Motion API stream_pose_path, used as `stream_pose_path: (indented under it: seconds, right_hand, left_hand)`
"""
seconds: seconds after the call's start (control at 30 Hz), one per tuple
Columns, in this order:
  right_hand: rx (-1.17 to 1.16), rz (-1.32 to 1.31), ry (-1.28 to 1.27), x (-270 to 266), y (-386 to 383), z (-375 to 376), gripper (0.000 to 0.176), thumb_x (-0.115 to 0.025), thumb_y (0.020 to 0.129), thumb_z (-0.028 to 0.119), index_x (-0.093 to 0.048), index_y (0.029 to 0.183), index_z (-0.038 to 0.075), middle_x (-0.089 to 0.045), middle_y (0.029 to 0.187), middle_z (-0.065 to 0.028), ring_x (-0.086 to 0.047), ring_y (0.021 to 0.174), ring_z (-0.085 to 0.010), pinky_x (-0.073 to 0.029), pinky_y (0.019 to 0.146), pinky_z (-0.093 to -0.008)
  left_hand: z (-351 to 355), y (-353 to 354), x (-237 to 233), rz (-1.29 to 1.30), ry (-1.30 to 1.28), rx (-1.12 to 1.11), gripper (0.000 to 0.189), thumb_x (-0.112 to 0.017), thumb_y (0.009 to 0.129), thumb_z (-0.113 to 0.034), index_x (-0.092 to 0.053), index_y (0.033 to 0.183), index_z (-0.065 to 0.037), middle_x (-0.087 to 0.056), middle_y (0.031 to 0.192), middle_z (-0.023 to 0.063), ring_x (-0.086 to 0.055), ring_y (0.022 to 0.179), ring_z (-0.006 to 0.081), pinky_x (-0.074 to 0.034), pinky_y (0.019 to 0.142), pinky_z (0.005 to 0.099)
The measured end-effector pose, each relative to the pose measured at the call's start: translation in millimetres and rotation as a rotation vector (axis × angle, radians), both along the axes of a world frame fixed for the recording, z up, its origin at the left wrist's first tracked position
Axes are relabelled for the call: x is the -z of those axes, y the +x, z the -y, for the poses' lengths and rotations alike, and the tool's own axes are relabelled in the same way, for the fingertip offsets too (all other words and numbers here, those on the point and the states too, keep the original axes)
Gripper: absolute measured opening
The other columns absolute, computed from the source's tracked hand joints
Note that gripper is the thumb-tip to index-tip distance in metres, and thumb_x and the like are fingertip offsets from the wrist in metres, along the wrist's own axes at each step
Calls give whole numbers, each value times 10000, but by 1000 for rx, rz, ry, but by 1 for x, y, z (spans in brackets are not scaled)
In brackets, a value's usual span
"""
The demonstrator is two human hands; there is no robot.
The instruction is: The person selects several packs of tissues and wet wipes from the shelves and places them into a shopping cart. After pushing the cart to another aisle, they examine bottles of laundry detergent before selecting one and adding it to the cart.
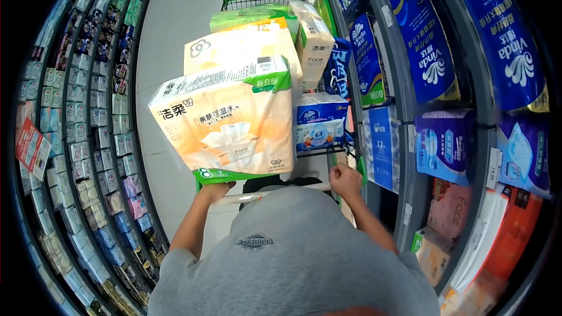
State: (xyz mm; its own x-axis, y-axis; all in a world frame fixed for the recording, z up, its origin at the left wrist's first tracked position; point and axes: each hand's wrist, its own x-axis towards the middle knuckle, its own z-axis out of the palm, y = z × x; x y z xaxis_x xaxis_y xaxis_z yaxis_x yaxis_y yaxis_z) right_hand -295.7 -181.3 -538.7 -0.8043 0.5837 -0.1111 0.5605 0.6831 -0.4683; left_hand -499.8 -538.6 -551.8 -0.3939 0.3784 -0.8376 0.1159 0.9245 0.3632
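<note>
My left hand (215,191) is closed round the left end of the shopping cart handle (241,199), its fingers partly hidden under a large peach tissue pack. My right hand (346,181) is closed on the handle's right end. Just above my left hand, the large peach tissue pack (231,126) lies tilted on top of the load. Behind it are another peach pack (240,44) and a green pack (249,16). A tall beige tissue pack (313,47) and a blue-and-white tissue pack (321,123) sit on the right side of the cart.
Shelves with small packets (79,117) line the left of the aisle. Large blue tissue packs (424,41) and purple packs (445,146) fill the right shelves, close to the cart. Grey tiled floor (175,6) runs ahead. A red sign (33,148) sticks out at left.
</note>
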Motion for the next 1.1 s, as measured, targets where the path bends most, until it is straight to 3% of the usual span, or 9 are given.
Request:
stream_pose_path:
  seconds: [0.2,0.27,0.4,0.43,0.57,0.67,0.73,0.9,1.1]
  right_hand:
    - [-39,152,-12,-10,-14,-4,121,-649,749,226,-667,733,107,-656,663,-92,-649,665,-325,-506,621,-427]
    - [-81,361,-30,-20,-24,-8,182,-631,753,263,-701,815,108,-698,825,-133,-669,798,-332,-524,720,-419]
    - [-98,476,-58,-21,-54,-20,272,-633,743,312,-727,902,113,-704,936,-165,-670,898,-341,-525,800,-417]
    - [-53,526,-77,-25,-66,-22,297,-635,745,327,-728,925,110,-701,961,-176,-666,928,-345,-518,829,-417]
    - [63,434,-20,-17,-87,-27,301,-641,776,395,-725,907,138,-708,904,-146,-673,895,-327,-521,807,-422]
    - [107,399,-54,-20,-104,-37,286,-619,802,374,-713,927,136,-701,960,-165,-657,958,-342,-507,848,-424]
    - [134,259,22,-10,-106,-44,250,-657,779,362,-719,814,122,-699,830,-141,-666,838,-346,-522,760,-430]
    - [114,246,50,-15,-139,-68,224,-659,772,333,-719,824,124,-697,828,-148,-665,828,-360,-525,760,-446]
    - [90,317,8,-29,-182,-91,235,-630,786,315,-720,869,114,-703,897,-169,-667,902,-342,-513,829,-431]
  left_hand:
    - [10,6,10,-305,196,61,366,-562,915,-361,-662,1108,-66,-672,1082,163,-613,1025,343,-470,890,414]
    - [1,4,-6,-317,156,68,443,-558,903,-414,-630,1188,-83,-626,1210,167,-582,1110,350,-448,947,422]
    - [-22,-4,-53,-171,3,68,493,-484,924,-509,-715,981,-77,-680,1023,193,-632,979,380,-488,869,442]
    - [-23,-5,-47,-244,5,108,554,-444,935,-531,-734,834,-70,-687,880,212,-652,882,385,-503,815,446]
    - [-34,-26,-52,-315,95,7,561,-458,933,-510,-724,759,-48,-671,761,216,-657,764,381,-510,742,449]
    - [-46,-41,-52,-317,78,-2,512,-498,911,-482,-725,765,-47,-675,777,215,-661,784,370,-510,747,443]
    - [-54,-48,-48,-300,40,-43,472,-522,888,-464,-728,779,-53,-683,801,206,-663,802,362,-510,757,435]
    - [-80,-72,-44,-401,-26,-89,421,-573,844,-440,-731,859,-50,-699,842,178,-670,853,336,-511,792,405]
    - [-108,-109,-53,-367,-29,-120,419,-594,795,-415,-715,995,-68,-687,1043,179,-650,976,342,-498,867,415]
